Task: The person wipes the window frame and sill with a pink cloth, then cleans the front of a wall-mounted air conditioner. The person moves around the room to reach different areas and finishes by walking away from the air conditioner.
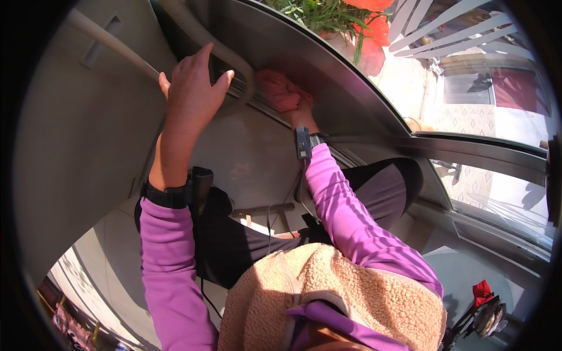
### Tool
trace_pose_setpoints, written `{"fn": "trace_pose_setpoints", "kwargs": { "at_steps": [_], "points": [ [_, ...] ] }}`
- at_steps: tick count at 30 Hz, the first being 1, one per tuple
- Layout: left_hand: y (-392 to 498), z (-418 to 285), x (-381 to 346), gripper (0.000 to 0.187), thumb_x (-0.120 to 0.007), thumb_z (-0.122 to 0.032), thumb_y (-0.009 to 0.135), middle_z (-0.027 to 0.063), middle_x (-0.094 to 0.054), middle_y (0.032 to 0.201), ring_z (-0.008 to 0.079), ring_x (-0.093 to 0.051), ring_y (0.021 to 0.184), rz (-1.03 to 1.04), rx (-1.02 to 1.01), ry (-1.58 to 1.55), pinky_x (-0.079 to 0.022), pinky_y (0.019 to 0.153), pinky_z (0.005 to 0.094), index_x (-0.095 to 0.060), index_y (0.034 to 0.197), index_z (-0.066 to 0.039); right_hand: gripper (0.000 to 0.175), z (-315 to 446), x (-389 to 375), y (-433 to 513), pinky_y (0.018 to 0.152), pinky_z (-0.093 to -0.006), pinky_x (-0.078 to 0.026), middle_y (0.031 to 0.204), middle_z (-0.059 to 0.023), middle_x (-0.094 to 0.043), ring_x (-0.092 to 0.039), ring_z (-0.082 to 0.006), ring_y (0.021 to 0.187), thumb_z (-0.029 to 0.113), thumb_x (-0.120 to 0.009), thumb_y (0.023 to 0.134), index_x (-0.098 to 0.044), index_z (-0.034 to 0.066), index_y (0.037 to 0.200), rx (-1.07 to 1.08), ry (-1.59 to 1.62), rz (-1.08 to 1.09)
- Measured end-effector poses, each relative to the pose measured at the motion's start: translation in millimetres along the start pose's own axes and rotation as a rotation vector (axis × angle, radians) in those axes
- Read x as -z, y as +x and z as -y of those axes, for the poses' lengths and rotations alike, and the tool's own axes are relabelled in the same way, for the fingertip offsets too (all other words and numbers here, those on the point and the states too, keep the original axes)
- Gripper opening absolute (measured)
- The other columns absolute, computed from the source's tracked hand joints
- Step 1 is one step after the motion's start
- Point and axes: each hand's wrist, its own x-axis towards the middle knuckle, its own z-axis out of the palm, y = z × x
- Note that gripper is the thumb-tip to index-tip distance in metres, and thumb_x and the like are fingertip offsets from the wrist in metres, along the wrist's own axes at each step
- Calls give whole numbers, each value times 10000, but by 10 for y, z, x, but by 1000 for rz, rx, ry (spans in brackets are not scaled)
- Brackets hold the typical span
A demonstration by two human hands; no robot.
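Observation:
My right hand (302, 116) has hold of a bunched pink cloth (281, 90). The cloth lies against a dark, glossy panel (351, 98) below the window glass. My left hand (193, 87) is raised with its thumb and outer fingers apart, and no held thing shows in it. A grey corrugated hose (193, 26) curves down past its fingertips; whether they touch it, I cannot tell. To the left, a pale pole (114, 41) slants down to behind this hand. Black devices are strapped to both wrists.
A pale cabinet-like surface (79, 145) rises at left. Between my knees and the panel lies tiled floor (246, 162), with a wooden stool (263, 210) beneath me. At lower right stands a round glass top (465, 272) with objects on it. Green plants (325, 17) show beyond the glass.

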Motion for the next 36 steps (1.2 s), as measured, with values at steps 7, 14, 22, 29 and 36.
{"fn": "trace_pose_setpoints", "kwargs": {
  "at_steps": [7, 14, 22, 29, 36],
  "points": [
    [411, 175, -164, 955, -740, -476, 821, 251, -397, 1487, 344, -438, 1365, -48, 340, -655, -321, 1139, 471, -286, 1523, -15, 464, -395, 378, 545, 970, -433, -505, 1210, -189, -631, -627, -304, 1060, 222, -463, 913, -549, -47, 1281, -45, -210, 128],
    [832, 381, -455, 907, -778, -399, 817, 208, -488, 1399, 268, -486, 1278, -3, 647, -1061, -387, 1041, 355, -328, 1491, 10, 441, -303, 643, 471, 973, -412, -508, 1212, -166, -637, -633, -276, 1065, 204, -465, 930, -550, -42, 1286, -14, -373, 106],
    [1077, 775, -903, 417, -717, -271, 866, 95, -661, 1051, 189, -587, 964, -92, 477, -1210, -434, 870, 316, -614, 1151, 15, 391, 228, 354, -225, 1037, -413, -482, 1302, -123, -633, -621, -284, 1150, 203, -537, 906, -599, 49, 1260, -120, 191, -406],
    [640, 579, -400, 351, -511, -313, 879, 85, -674, 885, 157, -585, 833, -106, 617, -1182, -426, 802, 304, -628, 1025, -16, 207, 566, -153, -745, 977, -422, -502, 1175, -67, -665, -630, -244, 1042, 131, -564, 947, -606, 90, 1145, -57, 450, -254],
    [50, 355, 183, 361, -402, -232, 950, 136, -662, 947, 214, -615, 887, 12, 546, -1176, -493, 868, 382, -555, 1149, 28, 334, 132, -222, 1, 1030, -419, -481, 1295, -113, -628, -612, -281, 1147, 152, -511, 967, -578, 75, 1285, -155, 346, -61]
  ]
}}
